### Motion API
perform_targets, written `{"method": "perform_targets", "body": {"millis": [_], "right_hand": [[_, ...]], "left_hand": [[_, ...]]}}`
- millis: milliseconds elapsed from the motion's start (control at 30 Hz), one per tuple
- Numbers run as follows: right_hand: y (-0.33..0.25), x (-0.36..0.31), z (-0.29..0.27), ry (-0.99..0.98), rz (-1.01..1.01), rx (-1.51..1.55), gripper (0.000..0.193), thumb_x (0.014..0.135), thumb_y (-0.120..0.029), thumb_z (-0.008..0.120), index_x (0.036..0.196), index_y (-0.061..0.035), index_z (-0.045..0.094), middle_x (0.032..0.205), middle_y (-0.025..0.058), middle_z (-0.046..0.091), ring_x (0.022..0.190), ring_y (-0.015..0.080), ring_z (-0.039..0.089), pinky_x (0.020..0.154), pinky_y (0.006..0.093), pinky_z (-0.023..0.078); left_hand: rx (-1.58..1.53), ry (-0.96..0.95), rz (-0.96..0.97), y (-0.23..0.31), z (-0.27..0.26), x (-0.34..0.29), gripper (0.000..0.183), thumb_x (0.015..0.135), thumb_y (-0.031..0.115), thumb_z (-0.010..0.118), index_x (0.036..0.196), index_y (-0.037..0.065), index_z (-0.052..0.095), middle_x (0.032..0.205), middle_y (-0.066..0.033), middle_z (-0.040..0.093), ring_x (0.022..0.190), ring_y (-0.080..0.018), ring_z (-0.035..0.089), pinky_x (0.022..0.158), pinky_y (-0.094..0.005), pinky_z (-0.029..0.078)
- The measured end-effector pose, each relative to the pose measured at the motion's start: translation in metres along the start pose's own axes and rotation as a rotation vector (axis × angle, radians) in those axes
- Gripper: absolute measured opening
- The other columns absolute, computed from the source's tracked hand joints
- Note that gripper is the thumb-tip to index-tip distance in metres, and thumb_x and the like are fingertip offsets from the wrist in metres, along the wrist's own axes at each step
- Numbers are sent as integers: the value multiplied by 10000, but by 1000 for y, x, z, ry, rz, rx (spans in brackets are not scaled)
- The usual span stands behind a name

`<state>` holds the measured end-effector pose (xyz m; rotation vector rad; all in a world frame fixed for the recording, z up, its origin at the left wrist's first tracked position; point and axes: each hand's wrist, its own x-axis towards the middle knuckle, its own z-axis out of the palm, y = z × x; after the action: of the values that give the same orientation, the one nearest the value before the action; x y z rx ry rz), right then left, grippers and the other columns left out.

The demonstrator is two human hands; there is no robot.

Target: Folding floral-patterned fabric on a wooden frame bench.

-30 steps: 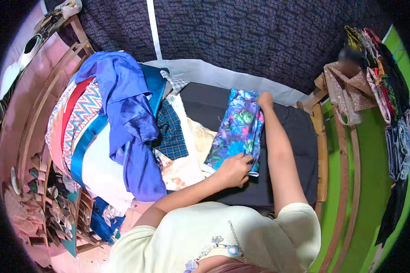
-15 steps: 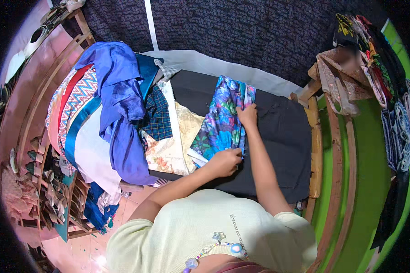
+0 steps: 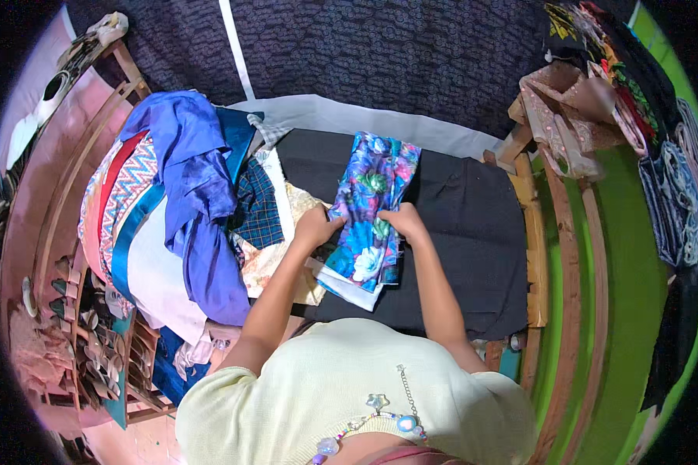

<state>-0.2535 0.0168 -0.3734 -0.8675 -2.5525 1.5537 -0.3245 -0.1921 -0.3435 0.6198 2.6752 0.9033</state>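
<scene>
A folded blue floral cloth [image 3: 370,205], with pink and green blossoms and a pale underside at its near end, lies partly raised over the black-covered surface [image 3: 465,240]. My left hand [image 3: 316,226] pinches its left edge. On the opposite edge, my right hand [image 3: 403,222] grips the cloth between thumb and fingers. Just left of it lie a cream patterned fabric [image 3: 301,203], a dark green-blue plaid cloth [image 3: 260,203] and a pale floral piece [image 3: 264,263].
To the left, a pile of clothes is topped by a blue-purple garment [image 3: 198,174]. A wooden rack of shoes [image 3: 97,349] stands below it. Wooden rails [image 3: 570,310] run along the right, with hanging garments [image 3: 671,201] beyond. A dark patterned curtain [image 3: 380,62] hangs at the back.
My left hand has moved up and left to the cloth's left edge. My right hand has shifted down and left. The floral cloth is now narrower and its pale near end shows more.
</scene>
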Motion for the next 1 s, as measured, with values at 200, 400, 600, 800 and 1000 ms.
{"method": "perform_targets", "body": {"millis": [200, 400, 600, 800, 1000], "right_hand": [[25, -13, 16, 60, 14, 124, 417, 739, -284, 559, 927, 89, 540, 954, 255, 560, 900, 352, 548, 734, 376, 419], [21, -49, 22, 123, -54, 560, 310, 849, -259, 492, 973, 21, 541, 827, 50, 575, 729, 127, 535, 686, 282, 423], [17, -73, 11, -188, 246, 732, 462, 735, -308, 629, 1013, 43, 519, 897, 108, 589, 806, 185, 566, 716, 311, 439], [-24, -57, -28, -305, 109, 966, 277, 813, -132, 534, 1063, -20, 492, 964, 80, 576, 837, 183, 581, 740, 333, 480], [-97, 70, -95, -348, -221, 1043, 204, 856, -189, 456, 999, -61, 526, 906, 69, 594, 815, 166, 584, 682, 329, 504]], "left_hand": [[-721, -205, 58, -22, 14, 4, 323, 785, 181, 528, 1000, -59, 513, 872, -91, 587, 726, -156, 553, 683, -280, 438], [-1107, -271, -159, -1, 14, -29, 319, 812, 176, 488, 1064, -19, 472, 867, -62, 566, 726, -127, 547, 650, -272, 465], [-1211, -441, -365, 2, 10, -44, 462, 797, 310, 558, 1091, -34, 467, 968, -128, 567, 820, -188, 576, 719, -293, 478], [-1281, -651, -337, 24, -25, -4, 510, 784, 335, 570, 1159, 19, 435, 1103, -123, 521, 942, -210, 546, 817, -346, 450], [-1449, -747, -102, 109, -90, 113, 378, 823, 325, 487, 1085, 53, 494, 1083, -130, 534, 984, -259, 517, 906, -442, 369]]}}
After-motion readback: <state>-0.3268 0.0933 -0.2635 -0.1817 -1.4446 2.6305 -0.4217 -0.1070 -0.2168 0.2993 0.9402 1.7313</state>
